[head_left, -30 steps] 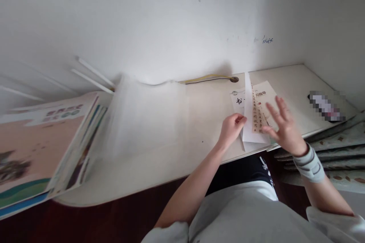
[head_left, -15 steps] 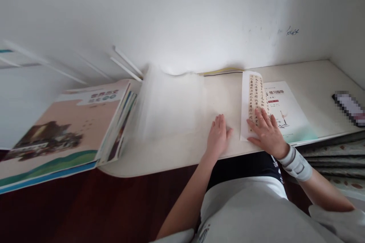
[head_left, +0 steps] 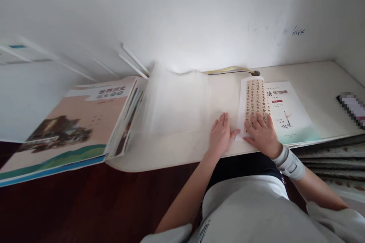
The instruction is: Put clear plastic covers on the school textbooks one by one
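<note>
My right hand [head_left: 262,136] lies flat with spread fingers on a curled sheet [head_left: 254,87] bearing columns of brush characters. This sheet overlaps the left side of a white and pale-green exercise book [head_left: 293,112]; where it joins the book is hidden. My left hand [head_left: 221,134] rests on the desk just left of the sheet, fingers stretched out together. Its thumb reaches to the sheet's lower left corner. Neither hand grips anything.
Clear plastic sheets or covers [head_left: 179,102] lie on the white desk [head_left: 168,152]. A pile of books topped by a pink history textbook [head_left: 76,117] overhangs the left edge. A phone [head_left: 352,108] lies far right; a yellow cable [head_left: 228,70] runs along the wall.
My right hand has slid left over the sheet, which now spreads further left and shows more characters. My left thumb has come out to the sheet's corner. The view has shifted slightly.
</note>
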`<state>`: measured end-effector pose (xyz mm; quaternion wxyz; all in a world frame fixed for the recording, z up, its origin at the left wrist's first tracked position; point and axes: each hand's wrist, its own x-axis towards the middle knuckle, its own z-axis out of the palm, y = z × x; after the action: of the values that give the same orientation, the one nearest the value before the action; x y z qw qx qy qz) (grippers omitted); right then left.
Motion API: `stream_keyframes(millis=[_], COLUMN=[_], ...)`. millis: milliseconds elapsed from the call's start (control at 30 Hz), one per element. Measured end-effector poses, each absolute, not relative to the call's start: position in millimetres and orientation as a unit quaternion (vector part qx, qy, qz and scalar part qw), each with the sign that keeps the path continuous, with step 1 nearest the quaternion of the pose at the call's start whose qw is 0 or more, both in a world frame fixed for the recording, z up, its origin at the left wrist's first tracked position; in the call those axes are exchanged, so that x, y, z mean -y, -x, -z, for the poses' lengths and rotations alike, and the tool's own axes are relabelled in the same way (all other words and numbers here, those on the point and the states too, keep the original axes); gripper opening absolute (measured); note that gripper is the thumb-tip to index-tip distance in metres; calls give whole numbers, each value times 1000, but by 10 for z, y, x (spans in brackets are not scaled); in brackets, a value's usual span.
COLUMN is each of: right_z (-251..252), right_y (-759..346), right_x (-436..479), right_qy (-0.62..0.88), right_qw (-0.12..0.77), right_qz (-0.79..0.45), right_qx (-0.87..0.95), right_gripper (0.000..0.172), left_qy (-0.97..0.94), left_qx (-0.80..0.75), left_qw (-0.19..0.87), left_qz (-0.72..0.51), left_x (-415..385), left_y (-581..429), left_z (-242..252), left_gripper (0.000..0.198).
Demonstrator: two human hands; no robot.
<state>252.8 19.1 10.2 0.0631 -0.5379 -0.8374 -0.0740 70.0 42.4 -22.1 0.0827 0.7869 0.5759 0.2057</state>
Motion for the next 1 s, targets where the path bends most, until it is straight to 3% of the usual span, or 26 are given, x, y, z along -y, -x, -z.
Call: stream_keyframes(millis=[367,1000], right_z=[-56,-22], right_y=[-2469,-2386], right_x=[-148,-121], right_qy=[538,542], right_qw=[70,46], right_qz=[75,73], right_qx=[837,836], right_gripper=[48,49], left_qy=[-757,-721], left_qx=[-595,-638], left_qw=[88,110], left_qz=[-256,-249], left_x=[-381,-309], left_y=[-671,-635], left_z=[295,172], left_gripper=[41,30])
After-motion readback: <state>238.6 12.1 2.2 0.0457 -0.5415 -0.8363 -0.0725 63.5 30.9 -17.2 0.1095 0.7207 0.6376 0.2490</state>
